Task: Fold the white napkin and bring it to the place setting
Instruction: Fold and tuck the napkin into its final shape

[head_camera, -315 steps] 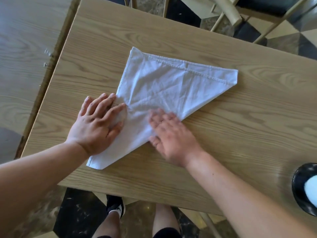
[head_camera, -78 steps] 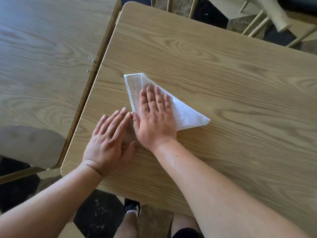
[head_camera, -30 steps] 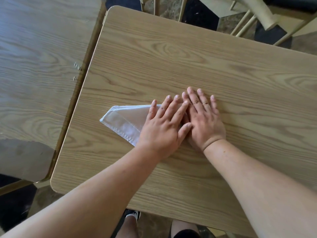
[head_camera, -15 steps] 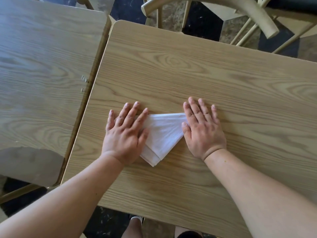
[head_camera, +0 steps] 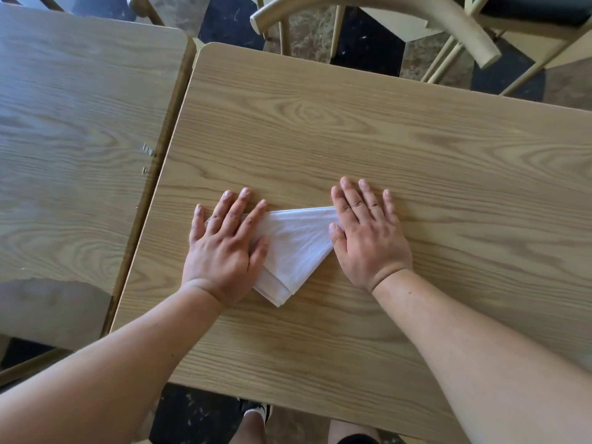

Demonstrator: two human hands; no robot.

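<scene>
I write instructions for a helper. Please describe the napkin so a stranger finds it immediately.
Of two wooden tables side by side, take the right table. Near its front edge, two flat hands frame the napkin. It is the only white thing there: a folded triangle pointing toward the person.

Bright, soft daylight; sharp focus; wide-angle edge bending.

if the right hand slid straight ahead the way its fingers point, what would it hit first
Nothing on the table, it seems. The right hand lies flat, fingers pointing toward the far edge of the table; only bare wood lies ahead, then a chair beyond the edge.
</scene>
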